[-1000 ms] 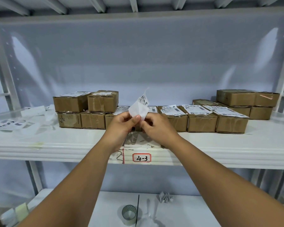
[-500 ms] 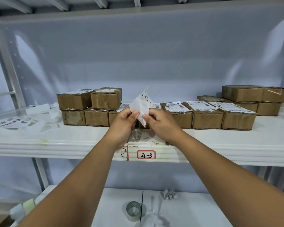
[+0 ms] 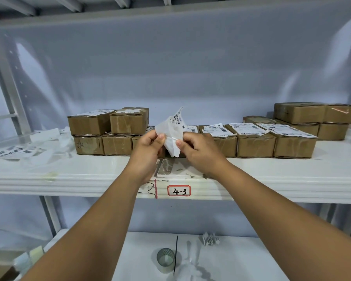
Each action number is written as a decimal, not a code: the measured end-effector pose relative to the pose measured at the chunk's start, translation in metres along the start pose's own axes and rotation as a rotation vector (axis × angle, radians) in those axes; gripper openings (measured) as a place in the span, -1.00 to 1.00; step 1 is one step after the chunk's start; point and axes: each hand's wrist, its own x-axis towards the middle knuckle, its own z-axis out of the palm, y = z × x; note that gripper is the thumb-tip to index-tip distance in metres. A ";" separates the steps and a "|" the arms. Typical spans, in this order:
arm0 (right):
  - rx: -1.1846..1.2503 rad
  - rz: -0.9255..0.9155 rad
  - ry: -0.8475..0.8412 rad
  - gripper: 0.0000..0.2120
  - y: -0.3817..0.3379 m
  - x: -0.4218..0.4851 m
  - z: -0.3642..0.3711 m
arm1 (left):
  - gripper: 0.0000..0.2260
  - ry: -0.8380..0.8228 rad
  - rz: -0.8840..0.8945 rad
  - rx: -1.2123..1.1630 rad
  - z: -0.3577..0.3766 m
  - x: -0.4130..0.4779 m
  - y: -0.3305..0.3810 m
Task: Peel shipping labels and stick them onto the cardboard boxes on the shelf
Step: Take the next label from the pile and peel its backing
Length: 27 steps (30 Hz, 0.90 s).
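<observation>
Both hands hold a white shipping label (image 3: 173,130) in front of the boxes on the white shelf (image 3: 272,175). My left hand (image 3: 148,147) pinches the translucent backing at its left edge. My right hand (image 3: 199,149) pinches the paper at its lower right. The printed label's top corner curls up and away from the backing. A row of brown cardboard boxes (image 3: 255,141) with labels on top runs to the right. Boxes stacked two high (image 3: 109,131) stand to the left.
Loose labels and backing sheets (image 3: 28,151) lie on the shelf's left end. More brown boxes (image 3: 316,120) are stacked at the far right. A tag marked 4-3 (image 3: 179,191) sits on the shelf's front edge. On the lower shelf lie a tape roll (image 3: 165,259) and crumpled paper (image 3: 210,239).
The label has peeled further from its backing and its top corner curls higher. My hands have drawn slightly apart. The view has shifted a little.
</observation>
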 end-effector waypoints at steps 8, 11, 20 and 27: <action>0.100 0.018 0.020 -0.77 0.001 0.000 0.000 | -0.88 -0.165 -0.047 -0.055 0.002 -0.002 0.001; 0.172 0.050 0.005 -0.77 -0.001 0.001 -0.001 | -0.85 -0.113 -0.047 -0.014 -0.001 0.001 -0.002; 0.065 0.070 -0.013 -0.80 -0.003 0.003 0.004 | -0.84 0.033 -0.015 0.021 0.000 0.003 -0.005; 0.096 0.099 -0.016 -0.76 -0.001 0.003 -0.001 | -0.70 0.143 0.031 0.111 -0.005 0.008 -0.014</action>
